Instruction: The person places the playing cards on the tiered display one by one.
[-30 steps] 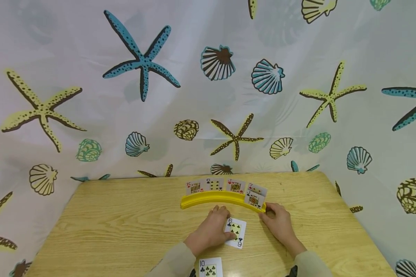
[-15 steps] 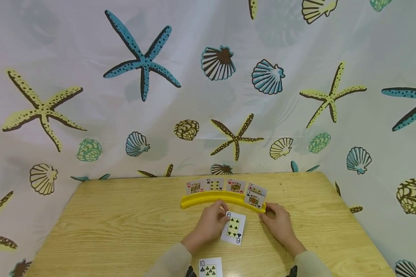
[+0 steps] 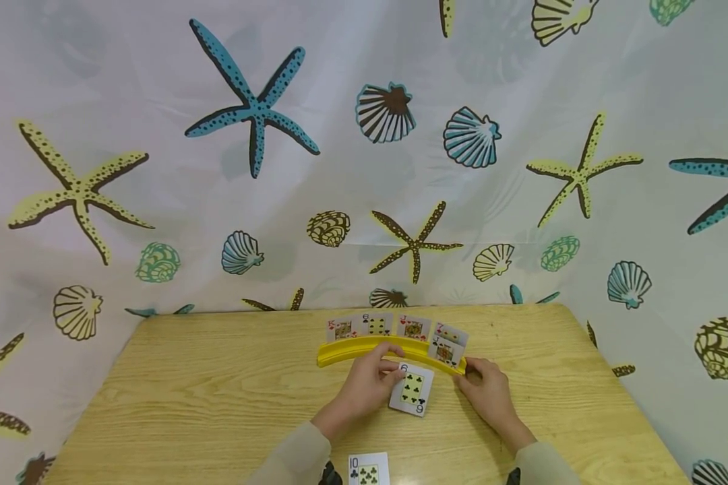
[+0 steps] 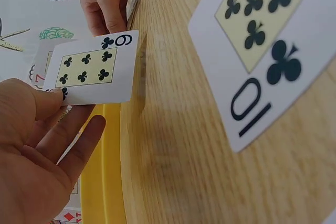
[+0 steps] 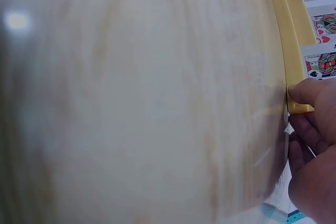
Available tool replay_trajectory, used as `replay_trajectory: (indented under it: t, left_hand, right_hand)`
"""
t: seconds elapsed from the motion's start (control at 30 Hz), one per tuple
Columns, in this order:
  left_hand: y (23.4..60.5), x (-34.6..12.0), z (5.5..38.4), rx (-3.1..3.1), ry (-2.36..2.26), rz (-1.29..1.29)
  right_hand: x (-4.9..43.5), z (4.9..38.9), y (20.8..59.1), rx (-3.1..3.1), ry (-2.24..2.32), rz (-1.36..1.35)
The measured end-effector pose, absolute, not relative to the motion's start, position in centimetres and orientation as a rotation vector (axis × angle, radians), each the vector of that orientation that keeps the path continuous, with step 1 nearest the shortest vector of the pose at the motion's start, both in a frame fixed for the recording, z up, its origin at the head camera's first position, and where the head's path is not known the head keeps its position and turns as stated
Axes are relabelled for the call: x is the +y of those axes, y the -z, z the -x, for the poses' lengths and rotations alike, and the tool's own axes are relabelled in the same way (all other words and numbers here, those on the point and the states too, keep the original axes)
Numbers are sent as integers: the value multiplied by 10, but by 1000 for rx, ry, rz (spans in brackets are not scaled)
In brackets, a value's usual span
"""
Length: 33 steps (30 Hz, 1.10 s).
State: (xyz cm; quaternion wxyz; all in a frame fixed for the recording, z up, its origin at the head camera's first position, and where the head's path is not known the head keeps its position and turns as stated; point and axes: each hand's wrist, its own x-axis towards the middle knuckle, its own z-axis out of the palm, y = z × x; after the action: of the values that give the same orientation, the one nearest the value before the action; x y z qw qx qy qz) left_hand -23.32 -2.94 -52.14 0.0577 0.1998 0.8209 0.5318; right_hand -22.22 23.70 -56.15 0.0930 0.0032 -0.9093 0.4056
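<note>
My left hand point(image 3: 362, 387) pinches a six of clubs point(image 3: 414, 389) between thumb and fingers, just in front of a curved yellow card holder point(image 3: 347, 351). The left wrist view shows the thumb on the face of that card, with the other fingers spread below it. At the holder's right end, my right hand point(image 3: 490, 392) grips the tip, thumb on the near side. Standing in the holder are a red king point(image 3: 342, 329), a black six point(image 3: 376, 325), a jack of hearts point(image 3: 413, 328) and a jack of spades point(image 3: 444, 352) overlapping a red seven point(image 3: 451, 330).
A ten of clubs point(image 3: 369, 471) lies face up on the wooden table point(image 3: 218, 397) near its front, partly cut off by the frame. Behind the table hangs a white curtain point(image 3: 340, 168) with starfish and shells.
My left hand has lifted the six of clubs from the table and brought it slightly forward, toward the holder. The right hand has stayed at the holder's end.
</note>
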Motion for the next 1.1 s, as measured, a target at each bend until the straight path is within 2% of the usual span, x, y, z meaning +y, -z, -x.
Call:
replay_trajectory:
  t: [0.57,1.1]
  left_hand:
    - [509,-26,244,2519,-1703,-582]
    - [501,-22,259,2680,-1721,-720]
  right_hand:
    - [237,224,563,-2692,-1212,-9]
    - [238,223,563,-2690,-1214,-15]
